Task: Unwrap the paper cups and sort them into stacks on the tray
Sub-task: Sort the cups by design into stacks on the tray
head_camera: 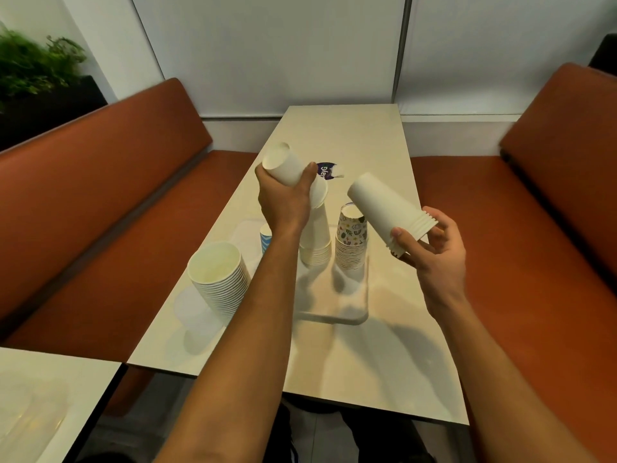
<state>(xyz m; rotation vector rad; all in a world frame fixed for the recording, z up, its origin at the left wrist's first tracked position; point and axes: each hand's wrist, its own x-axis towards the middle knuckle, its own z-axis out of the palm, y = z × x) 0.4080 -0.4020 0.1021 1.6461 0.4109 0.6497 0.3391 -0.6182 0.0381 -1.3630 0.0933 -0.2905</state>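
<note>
The left forearm (240,345) and right forearm (494,362) enter from the bottom edge of the frame and reach up over a pale table (350,135).

Left hand (283,198): fingers and thumb are wrapped round a tilted white cup (283,167). The cup's closed base points to the upper left, above the knuckles. Its wide end comes out below the thumb, right at the top of the white stack (315,242). Whether the two touch cannot be told.

Right hand (437,252): thumb and fingertips pinch the rim end of a nested white bundle (384,205). The bundle juts from the grip toward the upper left, base end outermost, and hangs in the air above the right side of the tray (334,317).

On the tray, centre frame, the white stack stands inverted with rims down. A patterned stack (350,248) stands just beside it on the right. A blue-striped cup (265,238) shows partly behind the left wrist.

Left of the tray, a wide white stack (217,279) leans on the table, mouth up.

A purple label (326,170) lies on the table beyond the left hand. Orange benches (100,182) run along both sides.
</note>
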